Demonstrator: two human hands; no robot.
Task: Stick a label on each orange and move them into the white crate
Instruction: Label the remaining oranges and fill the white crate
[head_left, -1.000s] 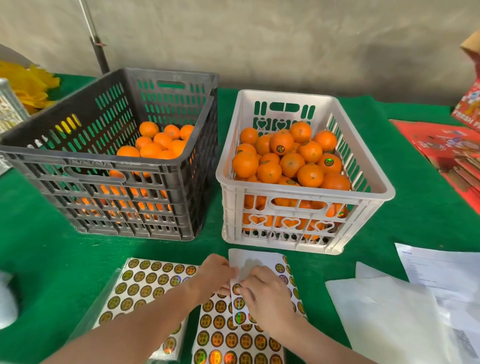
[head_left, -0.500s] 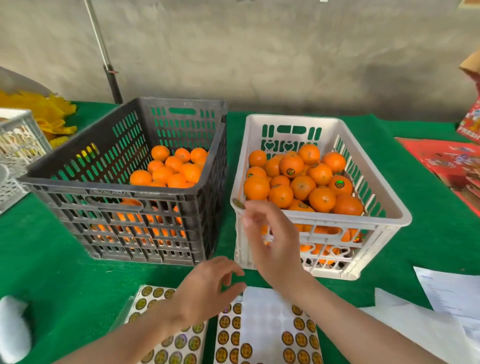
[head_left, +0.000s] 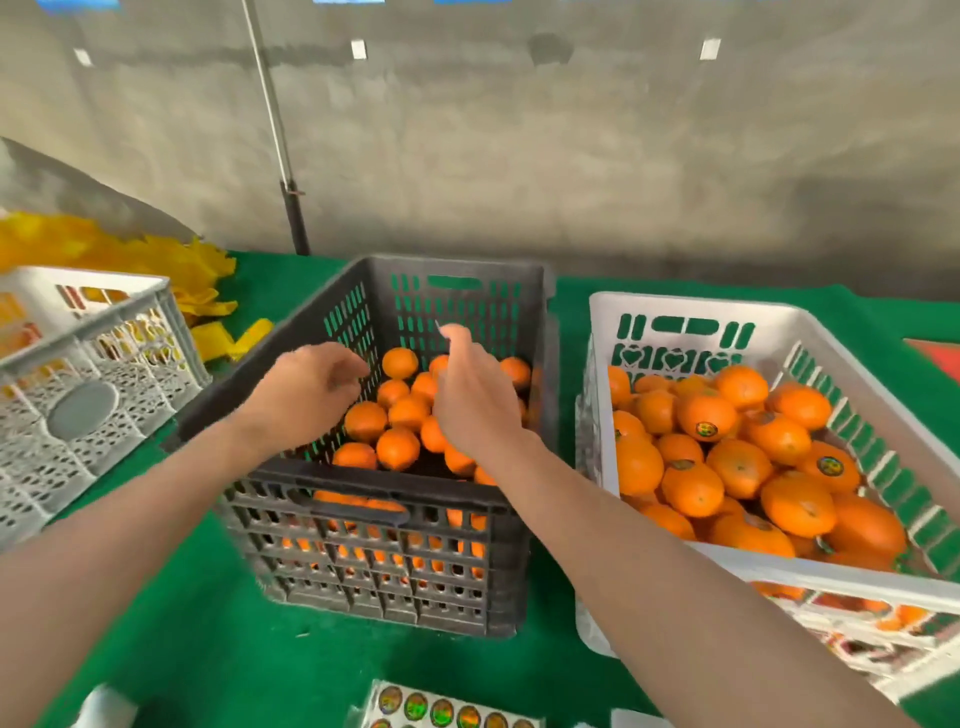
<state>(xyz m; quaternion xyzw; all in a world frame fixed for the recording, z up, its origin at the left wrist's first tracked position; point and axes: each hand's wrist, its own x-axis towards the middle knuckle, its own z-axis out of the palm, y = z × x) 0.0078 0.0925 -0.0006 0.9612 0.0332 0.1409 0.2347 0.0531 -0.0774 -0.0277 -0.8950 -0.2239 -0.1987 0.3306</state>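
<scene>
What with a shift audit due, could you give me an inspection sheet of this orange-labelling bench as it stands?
Surface: green cloth covers the table.
Job's things: dark crate holds oranges with no labels showing; white crate to its right is well filled, a few labelled oranges on top; sticker sheet at the near edge.
Clutter: white lattice basket at left, yellow material behind it.
Hands: left hand above the dark crate, fingers loosely curled, holding nothing; right hand above the oranges, too blurred to tell whether it pinches a label.
Cables: nothing seen.
Surroundings: grey wall, a pole standing against it.
</scene>
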